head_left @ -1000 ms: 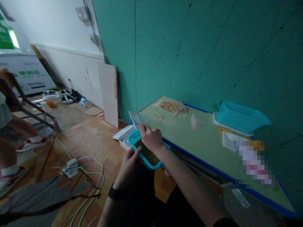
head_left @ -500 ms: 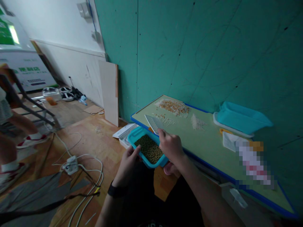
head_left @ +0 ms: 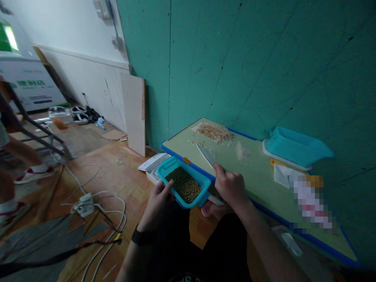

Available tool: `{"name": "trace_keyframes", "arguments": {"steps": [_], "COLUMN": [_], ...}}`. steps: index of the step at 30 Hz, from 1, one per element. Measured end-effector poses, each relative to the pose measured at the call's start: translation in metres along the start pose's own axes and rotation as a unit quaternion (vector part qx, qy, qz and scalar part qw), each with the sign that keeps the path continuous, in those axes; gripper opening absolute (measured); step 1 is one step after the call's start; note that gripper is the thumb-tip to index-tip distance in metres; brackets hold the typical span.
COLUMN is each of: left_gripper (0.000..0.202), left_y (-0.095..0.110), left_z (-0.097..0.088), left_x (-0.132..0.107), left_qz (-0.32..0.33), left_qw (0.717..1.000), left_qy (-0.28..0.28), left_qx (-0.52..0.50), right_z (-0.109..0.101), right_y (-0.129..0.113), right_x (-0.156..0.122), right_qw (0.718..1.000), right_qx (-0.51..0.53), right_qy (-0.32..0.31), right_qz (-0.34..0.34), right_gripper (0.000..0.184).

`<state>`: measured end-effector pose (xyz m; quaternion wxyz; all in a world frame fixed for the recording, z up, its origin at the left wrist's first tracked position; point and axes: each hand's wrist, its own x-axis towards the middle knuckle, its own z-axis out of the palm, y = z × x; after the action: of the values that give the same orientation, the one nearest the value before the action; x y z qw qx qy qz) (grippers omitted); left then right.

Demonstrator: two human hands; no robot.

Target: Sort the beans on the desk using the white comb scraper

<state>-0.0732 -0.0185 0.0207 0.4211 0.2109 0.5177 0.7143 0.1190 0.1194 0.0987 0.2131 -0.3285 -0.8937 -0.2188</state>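
My left hand [head_left: 154, 203] grips the near-left rim of a light-blue plastic container [head_left: 206, 182], thumb over the edge. Inside lie green beans [head_left: 178, 172] and yellowish beans [head_left: 192, 192], side by side and partly mixed. In my right hand [head_left: 230, 185] is a white flat slotted scraper [head_left: 206, 155], its blade tilted up over the table's near edge. On the pale-green table [head_left: 260, 178] a heap of yellow beans mixed with white grains [head_left: 214, 132] lies at the far left. A smaller heap of white grains [head_left: 243, 152] sits to its right.
Another blue tub [head_left: 296, 145] stands on the table by the green wall. A white box [head_left: 152, 172] is below the table's left corner. Cables and a power strip [head_left: 85, 205] lie on the floor. Another person's legs [head_left: 25, 156] show at left.
My right hand has moved right, carrying the slotted scraper from above the container to over the table. The left hand still holds the container in nearly the same place.
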Motion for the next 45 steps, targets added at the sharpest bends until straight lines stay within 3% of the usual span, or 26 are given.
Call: {"name": "trace_keyframes", "arguments": {"steps": [10,15,18,24,36,41,45], "left_gripper": [0.044,0.044,0.044,0.043,0.044,0.046,0.044], "left_y": [0.001,-0.001,-0.004,-0.005,-0.007,-0.008,-0.013], "left_z": [0.000,-0.001,-0.003,-0.003,-0.003,-0.005,-0.008], "left_x": [0.001,0.002,0.002,0.002,0.004,0.005,0.006], "left_qz": [0.001,-0.003,0.002,-0.001,-0.017,-0.012,-0.016], "left_qw": [1.000,1.000,1.000,1.000,1.000,1.000,1.000], "left_qy": [-0.002,-0.001,-0.001,-0.003,0.009,0.006,0.005], "left_qx": [0.004,0.001,0.000,-0.001,-0.023,-0.006,-0.002], "right_z": [0.016,0.004,-0.002,0.004,0.021,0.029,0.029], "right_y": [0.043,0.037,0.028,0.018,0.008,0.004,0.014], "right_x": [-0.008,-0.011,-0.014,-0.005,0.039,0.046,0.033], "right_qw": [0.994,0.984,0.981,0.983,0.977,0.983,0.988], "right_qx": [-0.041,-0.005,0.018,0.045,0.056,0.016,-0.007], "right_qy": [0.063,0.149,0.163,0.129,-0.012,-0.055,-0.058], "right_qz": [0.084,0.100,0.101,0.126,0.206,0.177,0.146], "right_gripper": [0.026,0.030,0.032,0.034,0.025,0.027,0.031]}}
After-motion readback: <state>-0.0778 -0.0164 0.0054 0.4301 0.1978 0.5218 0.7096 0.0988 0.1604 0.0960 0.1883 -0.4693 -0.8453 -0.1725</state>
